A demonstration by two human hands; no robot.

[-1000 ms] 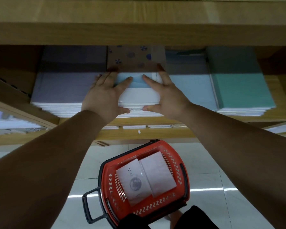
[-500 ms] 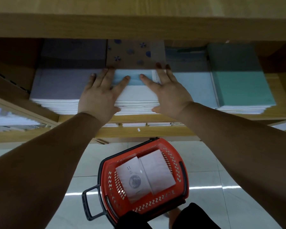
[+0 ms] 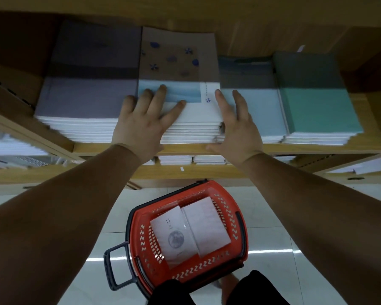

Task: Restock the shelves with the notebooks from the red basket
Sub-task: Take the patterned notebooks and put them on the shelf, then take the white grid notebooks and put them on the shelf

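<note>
On the wooden shelf (image 3: 185,148) lies a stack of notebooks whose top cover (image 3: 196,108) is white and light blue with small pinwheel prints. My left hand (image 3: 143,122) rests flat on its left part, fingers spread. At the stack's right edge is my right hand (image 3: 238,128), open, fingers pointing into the shelf. The red basket (image 3: 240,245) stands on the floor below with two white notebooks (image 3: 176,236) (image 3: 205,225) inside.
A grey-violet stack (image 3: 84,100) lies to the left, a pale blue stack (image 3: 260,111) and a teal stack (image 3: 317,106) to the right. An upper shelf board overhangs. More notebooks sit on the lower shelf (image 3: 176,159). The floor is glossy white tile.
My right hand slid off the top cover to the stack's right side. My left hand shifted a little left. The view moved nearer, showing more of the shelf's depth.
</note>
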